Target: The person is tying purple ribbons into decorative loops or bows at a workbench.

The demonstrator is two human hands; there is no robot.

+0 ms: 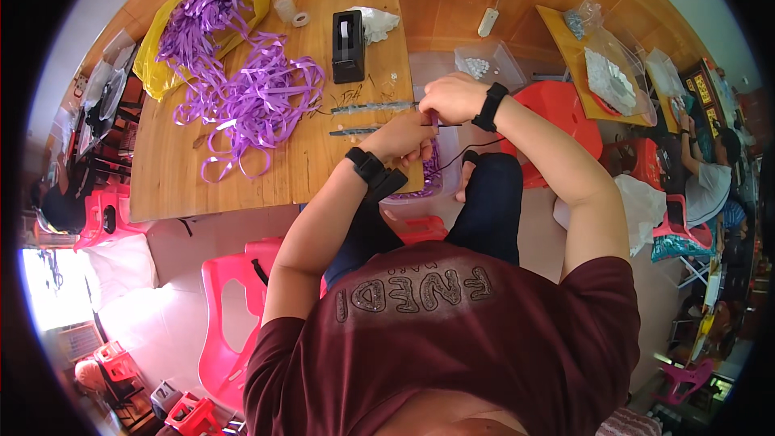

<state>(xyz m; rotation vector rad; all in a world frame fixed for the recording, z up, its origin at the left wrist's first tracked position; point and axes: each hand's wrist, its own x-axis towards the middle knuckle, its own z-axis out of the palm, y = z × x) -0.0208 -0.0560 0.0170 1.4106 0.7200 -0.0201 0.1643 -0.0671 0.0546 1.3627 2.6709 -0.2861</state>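
Site: small workshop, by appearance handicraft. Evidence: broad varnished wooden worktable (165,182) bearing heaped glossy purple ribbon (262,89) and black desktop tape dispenser (349,60); clear plastic bin (504,58) of small white pieces; red plastic chair (557,109); co-worker in pale top (710,194) seated, right.

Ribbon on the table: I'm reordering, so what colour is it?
The ribbon is shiny purple, best seen in the head view.
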